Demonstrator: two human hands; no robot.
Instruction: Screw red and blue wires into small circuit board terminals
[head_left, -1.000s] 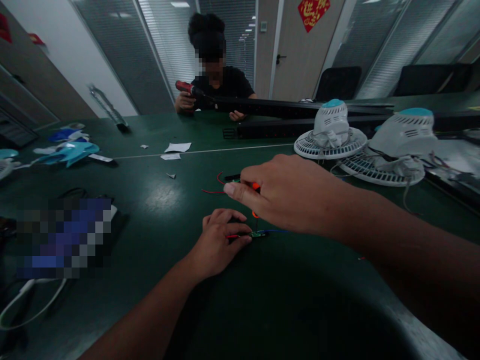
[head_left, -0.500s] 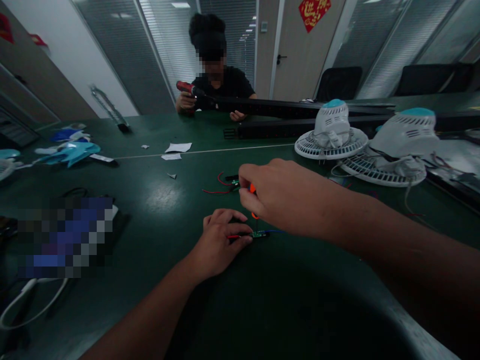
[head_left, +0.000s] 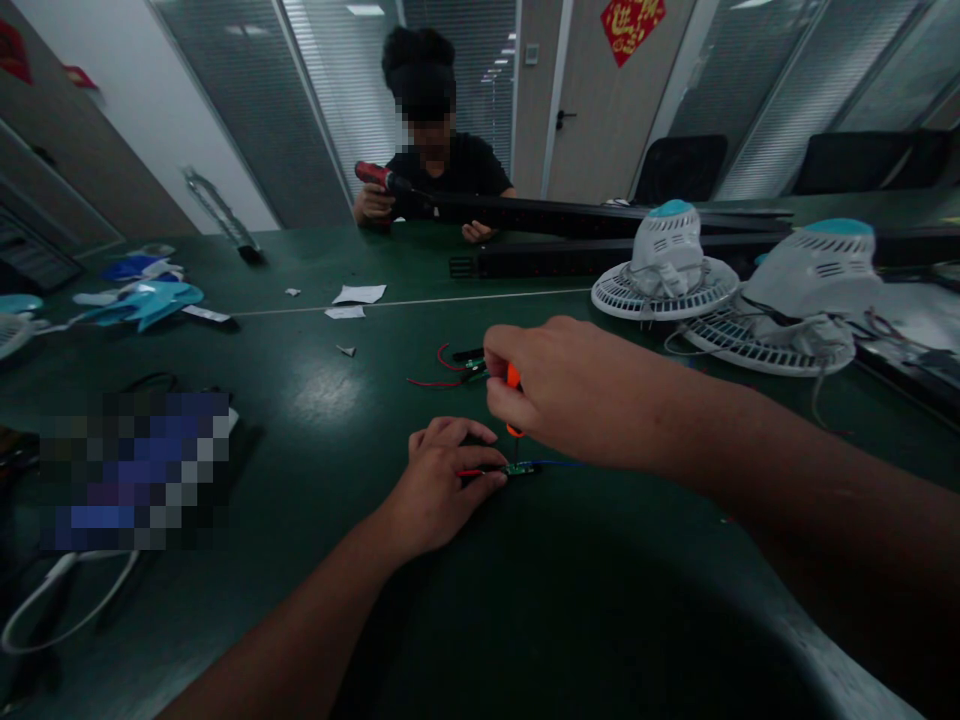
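A small green circuit board (head_left: 520, 468) lies on the green table, with a red wire at its left end and a blue wire (head_left: 559, 463) at its right. My left hand (head_left: 446, 485) pinches the board's left end between thumb and finger. Above the board, my right hand (head_left: 551, 390) is closed around the orange handle of a screwdriver (head_left: 514, 376). Its thin shaft points straight down, and the tip meets the board. Just beyond my right hand lie more small boards (head_left: 474, 372) with red wires, partly hidden by the fingers.
Two white fan housings (head_left: 666, 262) stand at the right. Long black bars (head_left: 555, 258) lie across the far side, where a person (head_left: 442, 170) holds a red power drill (head_left: 373, 176). Paper scraps (head_left: 360, 294), blue fan blades (head_left: 146, 300) and a blurred-out device (head_left: 142, 470) are at the left.
My right hand and the screwdriver have shifted very slightly to the right in view. The whole scene drifts a little the same way; both grips stay the same.
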